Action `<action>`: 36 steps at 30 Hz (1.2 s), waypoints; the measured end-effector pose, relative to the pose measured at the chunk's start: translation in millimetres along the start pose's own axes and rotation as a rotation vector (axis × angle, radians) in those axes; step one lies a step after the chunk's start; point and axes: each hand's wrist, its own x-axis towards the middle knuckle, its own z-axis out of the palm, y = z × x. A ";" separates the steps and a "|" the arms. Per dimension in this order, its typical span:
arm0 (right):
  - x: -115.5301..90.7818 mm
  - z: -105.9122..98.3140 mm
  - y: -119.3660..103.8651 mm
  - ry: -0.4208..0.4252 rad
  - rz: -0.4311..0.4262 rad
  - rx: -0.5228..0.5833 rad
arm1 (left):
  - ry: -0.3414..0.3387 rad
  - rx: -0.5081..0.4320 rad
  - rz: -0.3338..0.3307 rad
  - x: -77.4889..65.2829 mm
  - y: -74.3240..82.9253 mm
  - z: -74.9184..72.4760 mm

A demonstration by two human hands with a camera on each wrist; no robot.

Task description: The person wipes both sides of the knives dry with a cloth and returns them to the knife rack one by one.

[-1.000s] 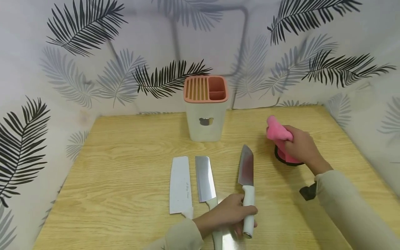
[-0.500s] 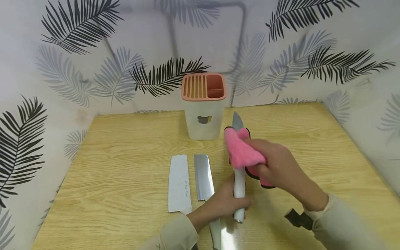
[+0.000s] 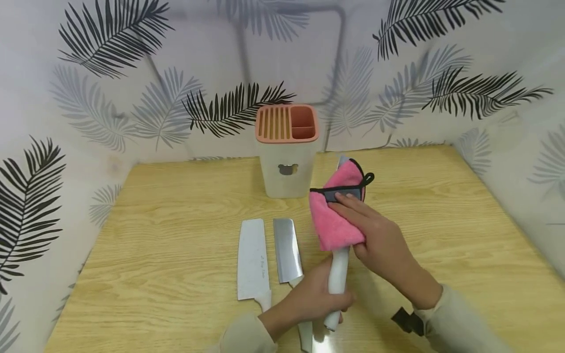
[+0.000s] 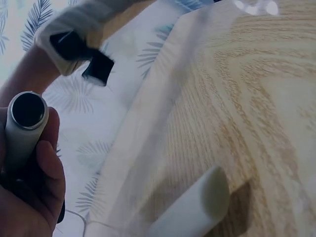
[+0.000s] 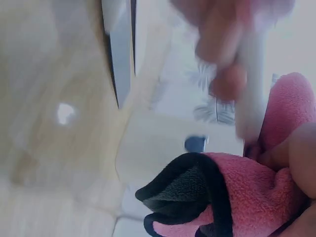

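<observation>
My left hand [image 3: 311, 294] grips the white handle [image 3: 338, 274] of a kitchen knife, with the blade pointing away from me. In the left wrist view the handle's round metal end cap [image 4: 28, 109] faces the camera. My right hand [image 3: 381, 238] holds a pink cloth [image 3: 331, 220] with black edging and a hanging loop, folded over the blade. Only the blade's tip [image 3: 342, 161] shows past the cloth. The right wrist view shows the cloth [image 5: 247, 192] bunched in the fingers, its grey underside turned out. To the left lie a white-bladed cleaver [image 3: 253, 260] and a steel cleaver [image 3: 287, 250].
A white knife block [image 3: 287, 171] with an orange slotted top stands at the back of the wooden table [image 3: 176, 235]. A leaf-patterned curtain [image 3: 212, 49] hangs behind. My left forearm crosses over the handles of the lying cleavers.
My right hand has brought the pink cloth from the right side of the table onto the knife's blade and spread it over it. My left hand keeps its grip, raised a little.
</observation>
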 end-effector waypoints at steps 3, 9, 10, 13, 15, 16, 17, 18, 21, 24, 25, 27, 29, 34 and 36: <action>7.9 -5.4 13.0 0.040 0.030 0.015 | -0.013 0.036 0.012 -3.6 1.2 1.3; 21.1 -17.3 37.6 0.131 0.108 0.144 | -0.022 0.067 -0.006 -10.6 2.6 4.0; 22.7 -19.8 41.0 0.141 0.141 0.169 | -0.027 0.060 -0.011 -11.7 2.6 4.3; 28.0 -27.9 50.5 0.189 0.271 0.229 | -0.037 0.026 -0.015 -13.6 3.6 4.8; 31.3 -34.6 53.5 0.236 0.363 0.249 | -0.037 0.001 -0.012 -13.8 4.6 4.8; 32.4 -38.5 53.2 0.268 0.399 0.261 | -0.033 -0.014 -0.013 -13.5 5.2 4.6; 33.1 -42.5 51.4 0.306 0.427 0.269 | -0.028 -0.021 -0.009 -13.1 5.7 4.2; 33.1 -46.4 48.5 0.344 0.443 0.270 | -0.022 -0.029 -0.007 -12.6 6.2 3.6; 31.6 -57.7 29.6 0.456 0.400 0.297 | -0.003 -0.044 -0.003 -10.3 7.8 0.2; 28.7 -60.4 5.8 0.499 0.229 0.337 | 0.022 -0.061 0.004 -7.4 9.8 -4.2; 27.1 -59.0 -1.8 0.481 0.148 0.358 | 0.030 -0.068 0.010 -6.5 10.6 -5.7; 22.4 -53.7 -15.3 0.385 0.009 0.386 | 0.029 -0.063 0.048 -5.3 12.1 -8.8; 16.6 -46.1 -25.2 0.241 -0.065 0.405 | 0.010 -0.048 0.096 -4.6 13.2 -12.2; 2.7 -24.4 -29.5 -0.029 0.033 0.352 | -0.016 -0.003 0.165 -4.6 15.3 -16.7; -1.3 -15.6 -27.0 -0.049 0.107 0.346 | -0.010 -0.002 0.144 -5.1 15.3 -15.7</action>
